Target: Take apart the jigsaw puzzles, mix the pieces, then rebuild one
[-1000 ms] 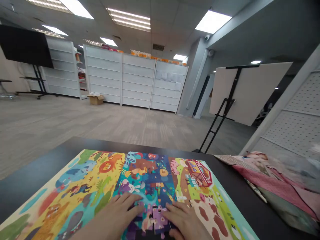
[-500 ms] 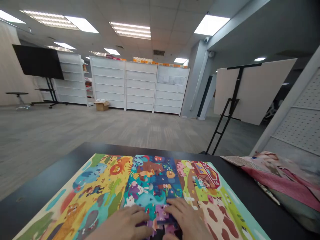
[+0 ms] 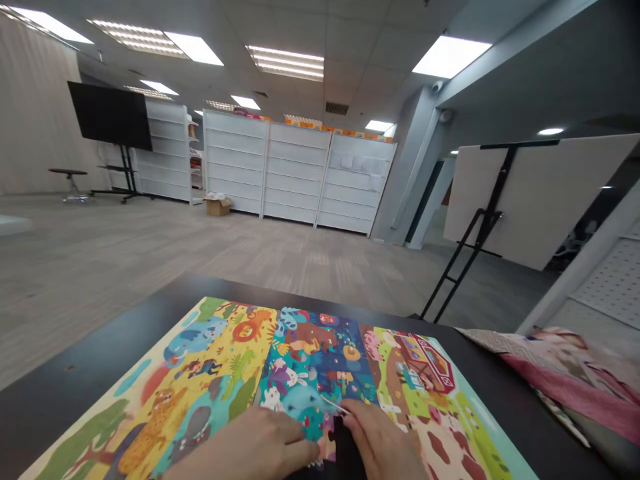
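Observation:
A colourful animal jigsaw puzzle [image 3: 295, 363] lies on the black table, its panels side by side. My left hand [image 3: 265, 437] rests at the lower middle of it, fingers stretched over the pieces by a pink and purple part. Between the thumb and fingers of my right hand [image 3: 377, 437] is a puzzle piece [image 3: 334, 404], tilted up so that its pale thin edge shows. Just below that piece, a dark gap with a notched outline opens in the middle panel. My left fingertips and part of the gap's lower end are partly hidden.
A patterned pink cloth [image 3: 560, 373] lies at the right on the black table [image 3: 150, 333]. Beyond stand an easel with a board [image 3: 540, 200], white shelves [image 3: 300, 173], a cardboard box [image 3: 218, 207], a screen on a stand [image 3: 110, 117] and a stool [image 3: 68, 172].
My right hand has lifted a puzzle piece on its edge, and a dark gap now shows where pieces lay. My left hand stays on the puzzle. The view has turned slightly left.

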A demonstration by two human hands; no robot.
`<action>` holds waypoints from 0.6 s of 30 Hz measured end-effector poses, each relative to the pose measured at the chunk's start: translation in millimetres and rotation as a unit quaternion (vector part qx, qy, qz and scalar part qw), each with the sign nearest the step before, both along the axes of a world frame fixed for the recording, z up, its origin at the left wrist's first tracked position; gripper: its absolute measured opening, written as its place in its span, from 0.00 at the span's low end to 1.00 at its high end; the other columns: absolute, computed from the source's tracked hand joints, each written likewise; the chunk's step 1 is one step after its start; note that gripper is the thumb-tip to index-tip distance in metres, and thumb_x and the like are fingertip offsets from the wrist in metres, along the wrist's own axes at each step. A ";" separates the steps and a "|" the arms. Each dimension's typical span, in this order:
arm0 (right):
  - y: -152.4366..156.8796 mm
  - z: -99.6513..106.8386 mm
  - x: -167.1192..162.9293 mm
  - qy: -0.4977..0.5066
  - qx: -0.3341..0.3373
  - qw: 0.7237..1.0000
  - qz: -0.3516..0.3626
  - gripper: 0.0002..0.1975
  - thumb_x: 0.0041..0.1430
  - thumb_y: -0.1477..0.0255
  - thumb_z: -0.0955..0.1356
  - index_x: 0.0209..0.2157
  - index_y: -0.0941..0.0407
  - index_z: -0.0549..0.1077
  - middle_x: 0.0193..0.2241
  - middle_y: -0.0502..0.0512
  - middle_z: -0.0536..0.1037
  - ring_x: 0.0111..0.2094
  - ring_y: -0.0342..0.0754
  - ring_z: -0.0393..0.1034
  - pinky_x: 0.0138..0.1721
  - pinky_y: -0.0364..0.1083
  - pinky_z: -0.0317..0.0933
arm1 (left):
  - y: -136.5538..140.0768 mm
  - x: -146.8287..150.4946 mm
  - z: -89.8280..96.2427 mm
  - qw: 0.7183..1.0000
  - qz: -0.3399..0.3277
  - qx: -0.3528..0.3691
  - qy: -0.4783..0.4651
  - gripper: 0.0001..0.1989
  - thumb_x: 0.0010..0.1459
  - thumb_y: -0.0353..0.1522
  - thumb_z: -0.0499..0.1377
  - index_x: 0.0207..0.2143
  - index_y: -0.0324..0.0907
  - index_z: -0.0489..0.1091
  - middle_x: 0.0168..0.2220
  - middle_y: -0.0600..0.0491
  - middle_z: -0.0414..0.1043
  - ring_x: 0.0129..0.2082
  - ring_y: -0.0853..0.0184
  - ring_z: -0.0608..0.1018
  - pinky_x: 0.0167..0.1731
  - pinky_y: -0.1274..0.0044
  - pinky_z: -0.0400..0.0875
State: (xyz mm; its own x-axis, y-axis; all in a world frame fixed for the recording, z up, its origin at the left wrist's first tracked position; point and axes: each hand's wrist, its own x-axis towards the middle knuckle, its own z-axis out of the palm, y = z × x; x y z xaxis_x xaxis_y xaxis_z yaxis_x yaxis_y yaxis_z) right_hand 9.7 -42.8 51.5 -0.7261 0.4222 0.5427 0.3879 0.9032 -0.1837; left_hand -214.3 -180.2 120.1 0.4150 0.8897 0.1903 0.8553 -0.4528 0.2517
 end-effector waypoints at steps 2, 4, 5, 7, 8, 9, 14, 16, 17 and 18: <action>2.3 2.1 -1.2 0.021 -0.011 1.000 -0.010 0.15 0.75 0.63 0.58 0.47 0.48 0.74 0.38 0.48 0.85 0.37 0.45 0.81 0.37 0.39 0.73 | -1.4 -5.0 -4.7 0.999 0.001 -0.028 -0.033 0.13 0.68 0.26 0.54 0.49 0.51 0.70 0.39 0.57 0.80 0.37 0.66 0.83 0.37 0.81 0.73; 2.9 4.9 -2.6 0.026 -0.030 0.999 -0.016 0.14 0.74 0.64 0.59 0.46 0.47 0.75 0.36 0.47 0.85 0.35 0.45 0.81 0.36 0.39 0.73 | -2.9 -13.2 -11.4 0.994 0.028 -0.018 -0.100 0.12 0.69 0.27 0.53 0.49 0.51 0.69 0.41 0.57 0.80 0.38 0.67 0.82 0.37 0.82 0.73; 2.6 6.1 -3.7 0.020 -0.039 0.999 -0.014 0.12 0.73 0.64 0.61 0.46 0.47 0.75 0.37 0.47 0.85 0.36 0.46 0.81 0.37 0.39 0.73 | -3.3 -17.6 -14.6 0.989 0.043 -0.002 -0.139 0.12 0.69 0.27 0.52 0.49 0.51 0.69 0.41 0.57 0.79 0.39 0.68 0.81 0.39 0.82 0.72; 2.2 6.4 -7.8 -0.010 -0.050 0.999 0.013 0.10 0.70 0.64 0.66 0.49 0.47 0.75 0.42 0.49 0.84 0.41 0.47 0.81 0.43 0.40 0.73 | -2.8 -25.2 -18.9 0.973 0.078 0.039 -0.214 0.12 0.70 0.28 0.49 0.50 0.51 0.67 0.44 0.57 0.77 0.42 0.69 0.79 0.43 0.82 0.71; 2.4 4.7 -10.9 -0.033 -0.046 0.998 0.041 0.13 0.66 0.63 0.69 0.51 0.48 0.74 0.46 0.50 0.83 0.44 0.49 0.80 0.46 0.41 0.73 | -1.7 -27.6 -19.6 0.964 0.092 0.053 -0.243 0.13 0.70 0.28 0.47 0.51 0.52 0.66 0.46 0.57 0.75 0.45 0.70 0.77 0.46 0.82 0.70; 3.3 1.6 -14.5 -0.057 -0.032 0.995 0.071 0.17 0.62 0.63 0.72 0.52 0.49 0.74 0.49 0.52 0.82 0.47 0.50 0.78 0.49 0.42 0.72 | -0.1 -29.0 -19.2 0.958 0.097 0.058 -0.265 0.15 0.71 0.27 0.46 0.52 0.52 0.65 0.48 0.57 0.73 0.47 0.70 0.76 0.49 0.82 0.69; 12.2 -22.5 -26.1 -0.114 0.068 0.984 0.123 0.26 0.54 0.68 0.77 0.54 0.42 0.73 0.51 0.49 0.81 0.48 0.55 0.79 0.39 0.44 0.75 | 15.7 -22.3 -11.2 0.970 0.041 0.010 -0.238 0.18 0.68 0.23 0.46 0.53 0.50 0.66 0.50 0.54 0.71 0.51 0.68 0.73 0.57 0.76 0.67; 14.0 -23.8 -21.2 -0.085 0.047 0.989 0.109 0.25 0.56 0.68 0.75 0.55 0.42 0.72 0.51 0.49 0.81 0.48 0.54 0.79 0.41 0.45 0.74 | 23.3 -16.7 -14.2 0.986 0.024 -0.004 -0.168 0.21 0.65 0.21 0.48 0.55 0.50 0.65 0.51 0.53 0.72 0.52 0.66 0.73 0.58 0.73 0.67; 14.1 -21.5 -17.0 -0.064 0.024 0.993 0.095 0.26 0.56 0.67 0.75 0.56 0.43 0.71 0.52 0.51 0.81 0.48 0.54 0.79 0.43 0.45 0.74 | 26.8 -14.0 -18.3 0.992 0.021 -0.007 -0.127 0.24 0.64 0.20 0.50 0.58 0.50 0.63 0.53 0.52 0.71 0.53 0.64 0.73 0.59 0.71 0.67; 14.1 -18.0 -12.3 -0.045 -0.001 0.996 0.075 0.27 0.57 0.66 0.75 0.57 0.45 0.70 0.53 0.53 0.80 0.49 0.54 0.78 0.45 0.45 0.74 | 29.7 -11.3 -23.7 0.996 0.025 -0.009 -0.090 0.28 0.63 0.20 0.51 0.62 0.50 0.60 0.56 0.51 0.70 0.55 0.62 0.72 0.60 0.69 0.67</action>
State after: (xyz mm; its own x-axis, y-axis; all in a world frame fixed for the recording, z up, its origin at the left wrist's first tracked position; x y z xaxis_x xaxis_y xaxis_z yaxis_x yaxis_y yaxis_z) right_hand -2.6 -28.7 33.5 -0.8268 0.3063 0.4718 0.2632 0.9519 -0.1567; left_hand -225.6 -150.5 96.4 0.3309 0.9122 0.2417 0.8174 -0.4050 0.4096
